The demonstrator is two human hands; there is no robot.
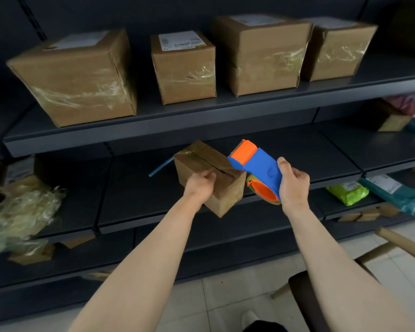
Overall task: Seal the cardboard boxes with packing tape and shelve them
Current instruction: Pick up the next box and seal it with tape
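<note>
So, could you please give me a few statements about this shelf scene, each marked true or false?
1. The left hand grips a small cardboard box. True.
2. The right hand holds a pair of scissors. False: it holds a blue and orange tape dispenser.
3. Four boxes stand on the upper shelf. True.
4. The green packet lies on the upper shelf. False: it lies on a lower shelf, off to the right.
5. The boxes on the upper shelf are open at the top. False: they are closed, and labels show on their tops.
</note>
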